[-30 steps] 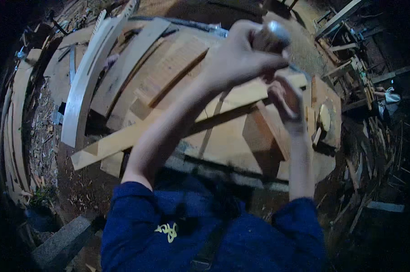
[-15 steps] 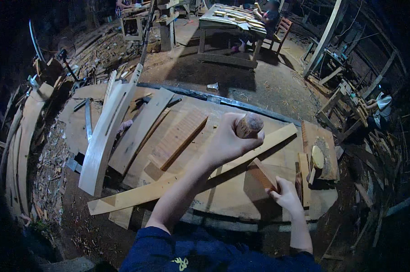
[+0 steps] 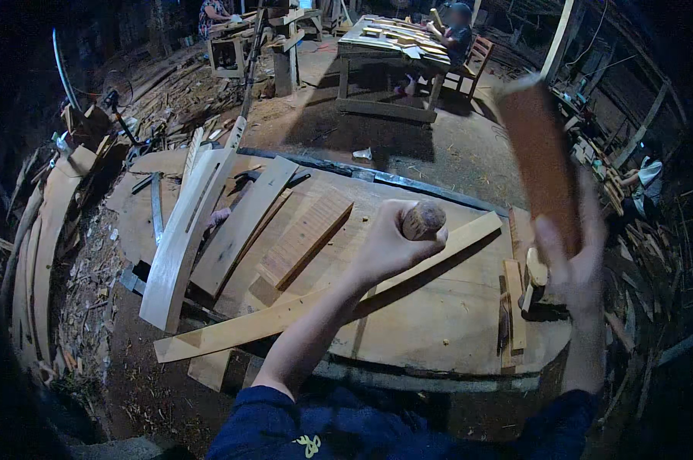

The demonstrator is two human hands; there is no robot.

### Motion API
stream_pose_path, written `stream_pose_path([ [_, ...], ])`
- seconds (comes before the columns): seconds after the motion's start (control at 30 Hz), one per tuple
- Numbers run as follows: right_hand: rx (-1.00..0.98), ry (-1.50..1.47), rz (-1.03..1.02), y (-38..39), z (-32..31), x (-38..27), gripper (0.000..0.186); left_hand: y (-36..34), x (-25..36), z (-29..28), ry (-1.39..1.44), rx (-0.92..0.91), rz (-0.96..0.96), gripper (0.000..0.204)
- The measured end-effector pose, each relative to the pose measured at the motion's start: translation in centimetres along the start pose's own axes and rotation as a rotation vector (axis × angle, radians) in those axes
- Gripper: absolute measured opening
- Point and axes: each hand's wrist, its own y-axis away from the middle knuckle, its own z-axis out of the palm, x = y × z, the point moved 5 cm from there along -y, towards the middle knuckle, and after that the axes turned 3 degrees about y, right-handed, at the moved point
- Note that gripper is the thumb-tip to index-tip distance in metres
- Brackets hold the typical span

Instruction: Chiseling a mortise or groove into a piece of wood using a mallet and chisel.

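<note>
My left hand (image 3: 386, 244) is wrapped round an upright round wooden handle (image 3: 424, 219), its blunt top end facing up. Whatever lies below the fist is hidden. Underneath runs a long pale wooden strip (image 3: 239, 331), slanting across the worktable (image 3: 438, 326). Raised high on the right, my right hand (image 3: 580, 264) grips a thick reddish-brown wooden block (image 3: 542, 165) by its lower end. Both the block and that hand are blurred by motion.
Left on the table lie a slotted pale board (image 3: 181, 245), a flat plank (image 3: 243, 226) and a thick wooden block (image 3: 306, 238). A rounded wooden tool (image 3: 536, 272) rests at the right edge. People work at benches beyond; wood scraps (image 3: 78, 307) cover the ground at left.
My right hand has swung the reddish-brown block up from low over the table to high at the right. My left hand has kept its hold on the handle in nearly the same place.
</note>
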Motion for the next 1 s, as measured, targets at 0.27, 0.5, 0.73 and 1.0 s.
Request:
stream_pose_path([
  [0.27, -0.368, 0.14, -0.238, -3.4, 3.3, -5.6, 0.052, -0.7, -0.6, -0.3, 0.021, 0.054, -0.003, 0.02],
  [0.5, -0.185, 0.097, -0.259, -4.4, 2.1, -5.7, 0.055, -1.1, -1.2, -0.9, 0.075, 0.069, 0.035, 0.02],
  [0.73, -0.161, 0.17, -0.329, -5.7, 2.2, -6.7, 0.056, -1.1, -1.2, -1.1, 0.04, 0.068, 0.004, 0.021],
  [1.0, -0.47, 0.286, -0.307, -5.1, 4.5, -6.9, 0.057, -1.0, -1.1, -0.9, 0.061, 0.106, 0.001, 0.022],
])
